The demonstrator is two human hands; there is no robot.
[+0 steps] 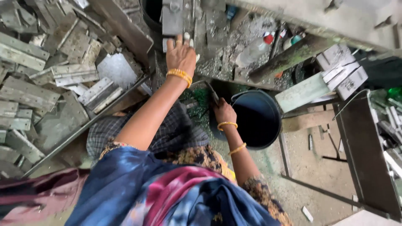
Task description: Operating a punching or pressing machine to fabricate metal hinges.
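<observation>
Left hand [181, 53]: stretched out to the machine bed, fingers spread flat on a grey metal plate [175, 19] at its near edge; pressing rather than gripping.

Right hand [223, 112]: lowered beside the dark bucket [259, 121], closed round a thin metal strip [211, 93] at the bucket's left rim.

Hinge plates [50, 79]: heaped on the worktop, left side. Metal shavings [234, 46]: scattered over the bed, with a plastic bottle [253, 50] lying among them.

Step, by judgement: positioning a piece at the machine. The next move calls for a steady left-hand hold.
</observation>
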